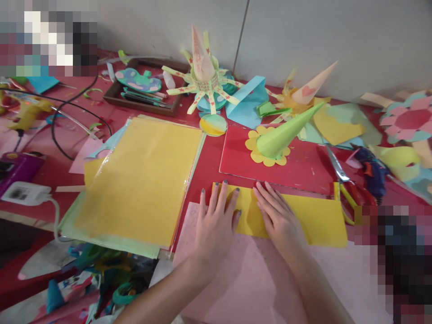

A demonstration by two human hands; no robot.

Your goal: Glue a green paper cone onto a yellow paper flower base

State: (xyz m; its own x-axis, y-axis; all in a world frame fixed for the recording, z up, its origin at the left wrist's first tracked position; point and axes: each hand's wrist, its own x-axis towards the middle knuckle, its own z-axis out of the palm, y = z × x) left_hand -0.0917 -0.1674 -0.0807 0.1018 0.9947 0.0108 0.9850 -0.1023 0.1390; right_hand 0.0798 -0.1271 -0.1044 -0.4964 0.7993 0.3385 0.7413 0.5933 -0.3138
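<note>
A long strip of yellow paper (313,218) lies across a pink sheet (249,274) at the front of the red table (209,162). My left hand (216,220) rests flat on the strip's left end, fingers spread. My right hand (276,216) lies flat beside it, fingers stretched out and pressing the yellow paper near its middle. Neither hand grips anything.
A stack of yellow and green sheets in plastic (141,180) lies to the left. Behind are a red card (303,162) with a green paper cone (286,132), paper hats (202,67), scissors (337,168), a tray of pens (145,96), a glue gun (29,112) and cables (74,112).
</note>
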